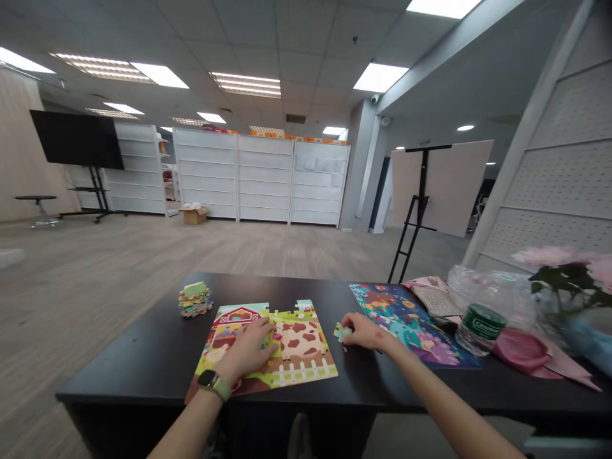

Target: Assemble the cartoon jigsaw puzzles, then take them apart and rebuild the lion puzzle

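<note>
The left hand point(251, 347) lies spread on the farm puzzle point(306, 335), fingers against its surface. The right hand point(366, 333) pinches 1 puzzle piece point(340, 331), partly hidden by the fingers, between the farm puzzle and the blue puzzle point(382, 306) on the dark table point(143, 357). 1 stack of pieces point(195, 301) sits near the farm puzzle's far left corner. Beside the blue puzzle stands 1 green-labelled bottle point(479, 328); its contents seem too blurred to tell. On the floor, 1 cardboard box point(194, 217) holds something white.
</note>
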